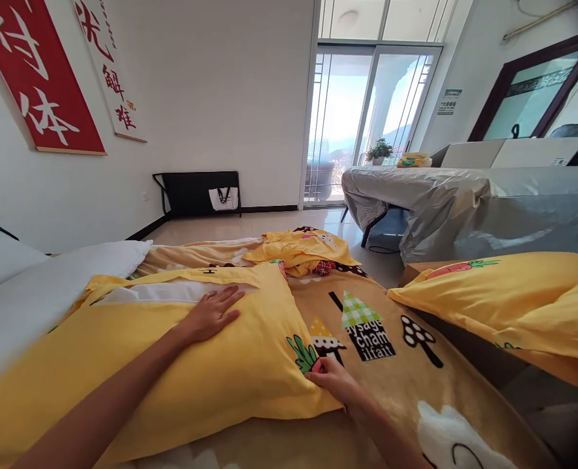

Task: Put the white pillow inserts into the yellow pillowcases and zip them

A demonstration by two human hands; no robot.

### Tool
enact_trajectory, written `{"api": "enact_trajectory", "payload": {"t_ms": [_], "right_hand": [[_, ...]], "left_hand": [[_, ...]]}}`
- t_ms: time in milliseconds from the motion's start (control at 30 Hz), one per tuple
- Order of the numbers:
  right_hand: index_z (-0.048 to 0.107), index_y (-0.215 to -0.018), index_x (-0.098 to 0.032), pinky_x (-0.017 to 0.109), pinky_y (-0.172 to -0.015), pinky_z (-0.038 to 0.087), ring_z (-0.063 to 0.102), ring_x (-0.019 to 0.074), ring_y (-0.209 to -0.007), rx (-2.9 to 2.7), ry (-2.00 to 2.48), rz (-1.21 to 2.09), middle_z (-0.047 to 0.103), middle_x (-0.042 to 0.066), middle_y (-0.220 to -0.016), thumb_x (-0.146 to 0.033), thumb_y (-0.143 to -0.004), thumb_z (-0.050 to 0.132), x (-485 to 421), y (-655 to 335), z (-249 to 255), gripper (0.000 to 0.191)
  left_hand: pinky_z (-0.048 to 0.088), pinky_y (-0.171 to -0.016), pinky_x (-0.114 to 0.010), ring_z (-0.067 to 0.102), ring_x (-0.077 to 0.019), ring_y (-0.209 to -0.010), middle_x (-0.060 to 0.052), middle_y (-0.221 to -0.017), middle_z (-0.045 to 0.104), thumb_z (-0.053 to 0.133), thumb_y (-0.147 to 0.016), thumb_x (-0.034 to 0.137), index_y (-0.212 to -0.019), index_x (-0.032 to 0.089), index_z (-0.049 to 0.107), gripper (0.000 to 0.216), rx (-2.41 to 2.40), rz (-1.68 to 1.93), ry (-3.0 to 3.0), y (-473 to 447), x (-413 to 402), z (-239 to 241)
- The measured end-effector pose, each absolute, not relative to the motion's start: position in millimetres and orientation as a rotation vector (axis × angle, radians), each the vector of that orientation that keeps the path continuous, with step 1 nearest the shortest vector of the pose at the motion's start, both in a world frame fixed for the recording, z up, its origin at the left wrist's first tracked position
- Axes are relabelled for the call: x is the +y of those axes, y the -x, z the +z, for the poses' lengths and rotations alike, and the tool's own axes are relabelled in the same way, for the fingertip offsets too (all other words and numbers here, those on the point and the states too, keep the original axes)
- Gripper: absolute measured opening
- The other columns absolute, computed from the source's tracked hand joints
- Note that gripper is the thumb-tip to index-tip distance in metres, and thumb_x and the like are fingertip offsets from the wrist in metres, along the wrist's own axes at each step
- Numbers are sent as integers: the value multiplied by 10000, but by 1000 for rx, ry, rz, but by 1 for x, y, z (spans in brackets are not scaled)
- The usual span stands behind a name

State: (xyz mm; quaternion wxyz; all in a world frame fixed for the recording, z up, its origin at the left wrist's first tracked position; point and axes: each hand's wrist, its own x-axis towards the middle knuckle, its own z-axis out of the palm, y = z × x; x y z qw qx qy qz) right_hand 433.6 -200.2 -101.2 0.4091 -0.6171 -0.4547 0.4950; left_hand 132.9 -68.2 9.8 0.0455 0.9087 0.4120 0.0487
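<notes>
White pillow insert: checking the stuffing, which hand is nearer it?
Left. The left hand lies flat right beside the white insert; the right hand grips the yellow pillowcase edge, farther off.

The big yellow fabric pillow lies at lower left of the frame, on the tan printed fleece blanket. The left hand rests flat on its middle; the right hand pinches its lower right corner. A white soft pillow lies left of it, a second yellow pillow at the right edge.
</notes>
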Motion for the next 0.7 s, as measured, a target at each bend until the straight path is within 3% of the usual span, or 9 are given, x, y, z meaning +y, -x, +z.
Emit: {"api": "enact_trajectory", "payload": {"t_ms": [100,233,367,533,700], "right_hand": [[416,-553,-196,217,-508,292,378,86,-525,-1157,1593,1392,424,-39,-531,-339,-561,590,-205,-433,-101,225],[332,-467,-199,232,-482,176,252,63,-487,-1266,1757,1263,294,-53,-471,-228,-564,520,-203,-434,-106,214],[302,-487,-200,243,-483,142,237,74,-521,-1349,1823,1181,306,-50,-486,-127,-520,548,-212,-441,-103,259],[346,-553,-199,234,-467,163,269,79,-507,-1562,1786,1372,357,-47,-522,-170,-569,593,-231,-468,-90,249],[529,-638,-185,235,-497,317,472,118,-554,-1423,1719,1483,533,-2,-607,-335,-612,704,-233,-485,-81,231]], "left_hand": [[209,-1120,-442,202,-212,-1434,-13,-1552,245,199,-934,611,-1469,324,279,612,1250,166,-2764,-135,-63,11],[218,-1120,-429,215,-206,-1431,-8,-1545,261,202,-937,604,-1457,316,315,605,1242,179,-2749,-136,-67,20],[231,-1124,-394,258,-202,-1416,-1,-1535,285,220,-943,583,-1446,306,346,588,1265,199,-2745,-121,-75,23],[232,-1128,-391,256,-187,-1416,-4,-1531,299,223,-956,550,-1445,288,347,569,1323,242,-2742,-101,-80,20],[245,-1125,-395,281,-187,-1407,-18,-1520,323,243,-956,538,-1439,289,360,555,1314,312,-2754,-101,-78,14]]}}
